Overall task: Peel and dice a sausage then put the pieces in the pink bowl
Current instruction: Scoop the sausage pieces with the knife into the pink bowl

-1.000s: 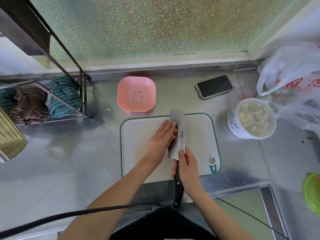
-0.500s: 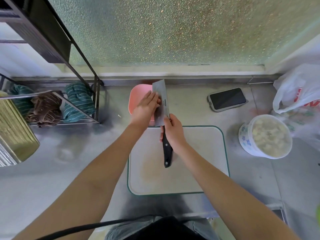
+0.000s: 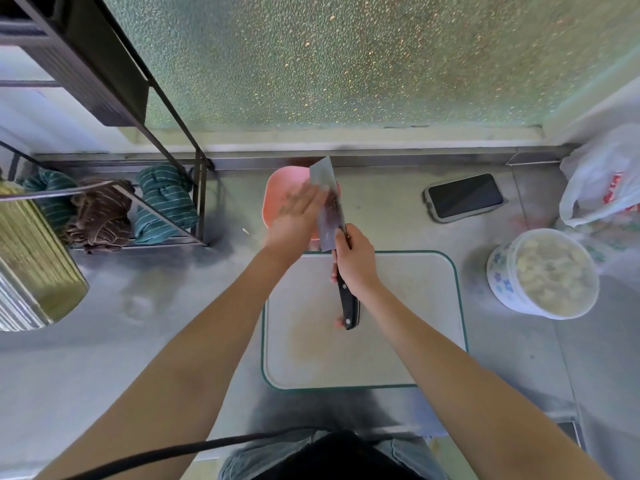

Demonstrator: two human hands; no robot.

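Observation:
My right hand (image 3: 353,261) grips the black handle of a cleaver (image 3: 325,206) and holds its blade tilted over the pink bowl (image 3: 277,192). Dark sausage pieces (image 3: 333,202) cling to the blade's face. My left hand (image 3: 294,216) lies flat and blurred against the blade, fingers apart, above the bowl. Both hands hide most of the bowl and its inside. The white cutting board (image 3: 381,323) with a green rim lies below, bare.
A phone (image 3: 464,197) lies to the right of the bowl. A white tub of pale food (image 3: 543,271) and a plastic bag (image 3: 602,181) stand at the right. A wire rack with folded cloths (image 3: 104,206) and a gold tin (image 3: 31,258) are at the left.
The cleaver carried the pieces from the board up over the pink bowl. My left hand now slides along the blade and dark pieces show on it.

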